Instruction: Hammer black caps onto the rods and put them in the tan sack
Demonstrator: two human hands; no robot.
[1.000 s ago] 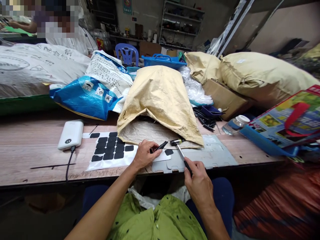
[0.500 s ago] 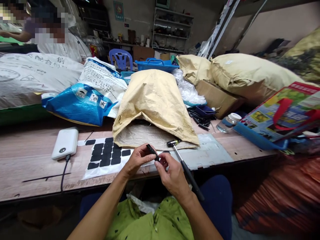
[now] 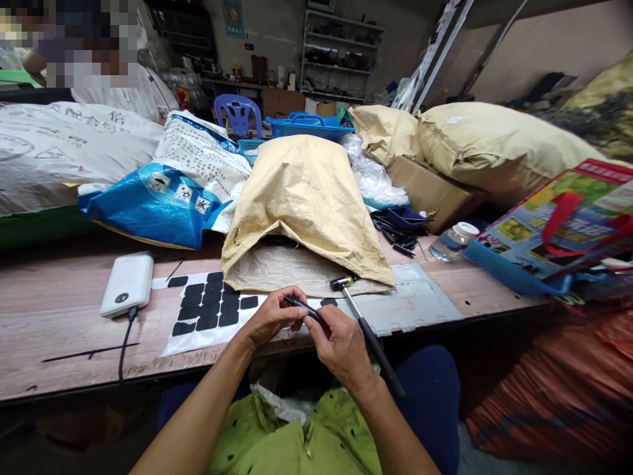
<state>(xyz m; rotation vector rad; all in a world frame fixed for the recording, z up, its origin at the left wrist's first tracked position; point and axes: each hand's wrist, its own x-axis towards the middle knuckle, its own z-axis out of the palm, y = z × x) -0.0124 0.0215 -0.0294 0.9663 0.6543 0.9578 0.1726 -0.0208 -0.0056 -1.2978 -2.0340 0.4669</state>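
Observation:
My left hand pinches one end of a slim black stick-like part between thumb and fingers. The thumb and fingertips of my right hand close on its other end; its exact kind is too small to make out. Just right of my hands lies a hammer with a black grip, its head on the sack's edge. To the left is a white sheet bearing several black rounded pads. In front of my hands a yellow woven sack lies with its mouth towards me.
A white power bank with a black cable sits on the left of the table. Small black parts, a clear jar and a blue tray line the right side. Full sacks stand behind. Another person is at the far left.
The black part has turned to lie flatter between my hands, and my right fingers have closed further over its near end. The other person's arm at far left has drawn in.

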